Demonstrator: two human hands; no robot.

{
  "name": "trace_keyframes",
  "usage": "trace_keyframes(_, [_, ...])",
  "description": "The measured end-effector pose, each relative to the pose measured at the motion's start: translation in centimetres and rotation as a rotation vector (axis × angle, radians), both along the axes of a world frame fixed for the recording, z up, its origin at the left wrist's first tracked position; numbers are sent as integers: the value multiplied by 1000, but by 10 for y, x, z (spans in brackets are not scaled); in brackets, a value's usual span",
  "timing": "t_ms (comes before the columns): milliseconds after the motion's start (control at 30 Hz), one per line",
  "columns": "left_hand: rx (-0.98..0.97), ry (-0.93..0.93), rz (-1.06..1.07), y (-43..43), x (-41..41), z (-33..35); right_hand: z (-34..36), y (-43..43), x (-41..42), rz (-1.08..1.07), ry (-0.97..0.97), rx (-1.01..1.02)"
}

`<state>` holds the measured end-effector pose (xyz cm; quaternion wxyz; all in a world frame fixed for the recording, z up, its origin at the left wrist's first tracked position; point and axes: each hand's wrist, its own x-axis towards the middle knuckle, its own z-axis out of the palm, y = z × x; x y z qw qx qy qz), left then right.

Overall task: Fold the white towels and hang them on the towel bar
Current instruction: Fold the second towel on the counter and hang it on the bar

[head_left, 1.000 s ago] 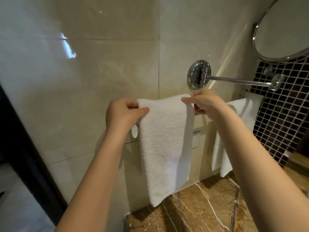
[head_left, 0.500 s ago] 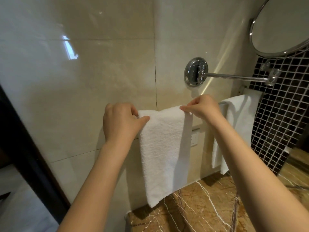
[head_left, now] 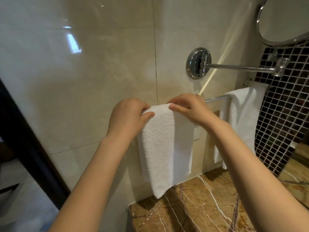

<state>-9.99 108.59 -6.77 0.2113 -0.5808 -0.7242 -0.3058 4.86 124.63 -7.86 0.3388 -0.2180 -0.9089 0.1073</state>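
Glossy beige wall tile (head_left: 83,81) fills most of the view. At btm R sits a brown marble counter (head_left: 200,208) w/ white veins. A dark door frame (head_left: 25,131) runs diag. down the L edge. Black mosaic tile (head_left: 284,118) covers the far R wall, w/ a round mirror (head_left: 284,19) above it.

The front towel (head_left: 163,148), white and folded narrow, hangs draped over the towel bar (head_left: 217,98), its lower end just above the counter's back edge. The second towel (head_left: 242,118), also white, hangs on the same bar further R, apart from the first. Only a short bare stretch of bar shows betw. them. A chrome arm (head_left: 242,67) juts from a round wall mount (head_left: 198,63) above the bar.

L hand (head_left: 127,118) grips the front towel's top L corner, fingers curled behind, thumb on the front face. R hand (head_left: 189,108) pinches the top R of the fold, thumb in front, fingers over the top. A small white wall plate (head_left: 196,133) peeks out under the R wrist.
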Motion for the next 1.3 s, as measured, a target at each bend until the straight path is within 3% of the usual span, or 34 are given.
trace_keyframes(133, [-11, 88, 28, -1, 2, 1, -4, -3, -2, -33, 14, 10])
trace_keyframes(233, [222, 93, 56, -11, 13, -20, -14, -9, 3, -50, 170, 83])
trace_keyframes(333, [528, -178, 107, -27, 36, -59, -36, -19, 11, -97, 629, 37])
trace_keyframes(433, [555, -470, 135, -26, 41, -95, -63, -22, 16, -153, 891, -378])
trace_keyframes(500, [476, -588, 133, -19, 36, -106, -78, -15, 20, -132, 867, -612])
trace_keyframes(600, [392, -719, 52, -8, 28, -106, -89, -6, 23, -9, 743, -773])
trace_keyframes(733, [417, -801, -113, 3, 22, -101, -86, -4, 16, 106, 666, -833])
trace_keyframes(1000, [501, -744, -36, 10, 18, -104, -87, -7, 2, 56, 774, -856])
trace_keyframes(1300, [515, -878, -230, 6, 17, -129, -109, -7, 13, 162, 698, -937])
